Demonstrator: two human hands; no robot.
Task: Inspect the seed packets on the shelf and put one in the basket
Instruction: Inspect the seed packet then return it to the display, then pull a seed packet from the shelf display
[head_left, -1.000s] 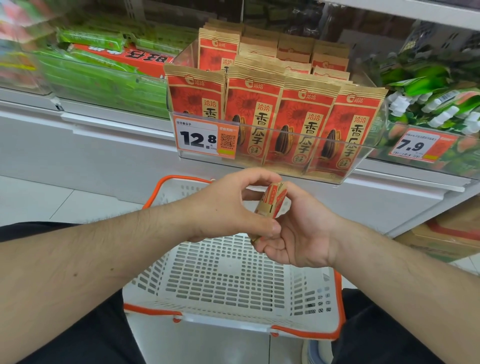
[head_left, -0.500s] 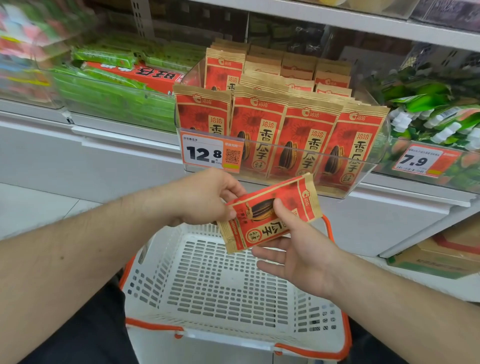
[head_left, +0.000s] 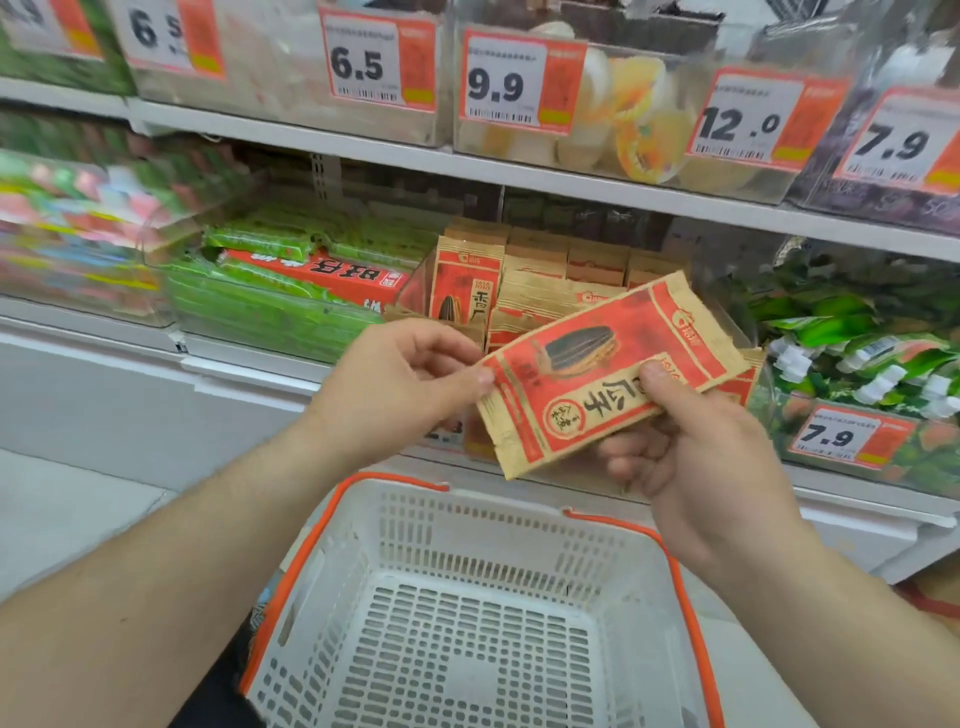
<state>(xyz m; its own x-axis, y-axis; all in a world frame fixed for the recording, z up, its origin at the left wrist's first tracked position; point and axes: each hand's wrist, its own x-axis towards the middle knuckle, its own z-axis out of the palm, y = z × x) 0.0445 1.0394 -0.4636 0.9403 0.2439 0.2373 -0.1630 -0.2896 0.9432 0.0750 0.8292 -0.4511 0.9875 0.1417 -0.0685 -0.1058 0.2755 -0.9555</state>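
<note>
A red and tan sunflower seed packet (head_left: 597, 374) lies sideways in front of the shelf, face toward me, above the basket. My left hand (head_left: 400, 384) pinches its left end between thumb and fingers. My right hand (head_left: 691, 452) holds its lower right part, thumb on the front and fingers behind. More seed packets (head_left: 470, 288) stand in a clear bin behind it, partly hidden. The white basket with an orange rim (head_left: 680, 587) sits below my hands, and nothing shows inside it.
Green snack packs (head_left: 270, 306) and a red box (head_left: 322, 273) fill the bin to the left. Green pouches (head_left: 862, 353) lie in the bin at right. An upper shelf (head_left: 363, 156) carries clear bins with price tags. Pale floor tiles show at lower left.
The packet turned from edge-on to face-on and rose from over the basket to shelf height. My view tilted up, bringing the upper shelf into sight.
</note>
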